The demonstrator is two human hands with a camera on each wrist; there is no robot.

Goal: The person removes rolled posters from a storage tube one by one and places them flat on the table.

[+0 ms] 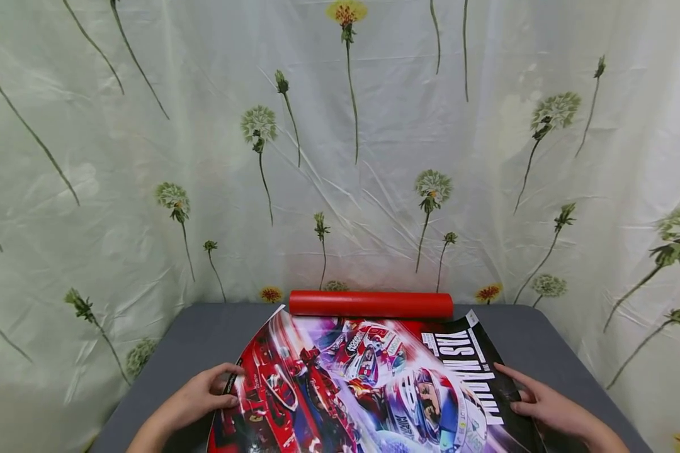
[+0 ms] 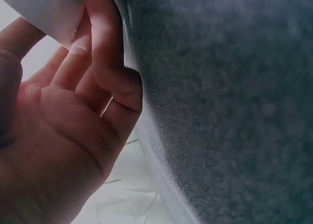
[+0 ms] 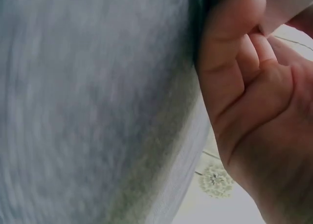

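Observation:
A glossy poster (image 1: pixel 340 396) with red racing cars, helmeted drivers and white lettering on a black band spreads in front of me, picture side up. Its far corners curve upward. My left hand (image 1: pixel 201 395) pinches the left edge between thumb and fingers. On the opposite side, my right hand (image 1: pixel 546 402) holds the right edge at the black band. In the left wrist view, the poster's pale back (image 2: pixel 46 11) shows by the fingers of the left hand (image 2: pixel 73 106). The right wrist view shows the right hand (image 3: pixel 254 97) with curled fingers at a pale poster corner (image 3: pixel 283 6).
A red roll (image 1: pixel 371 304) lies crosswise at the back of the grey-covered table (image 1: pixel 184 343), just behind the poster's far edge. Behind the table hangs a pale curtain (image 1: pixel 374 207) printed with dandelions, which also runs down both sides.

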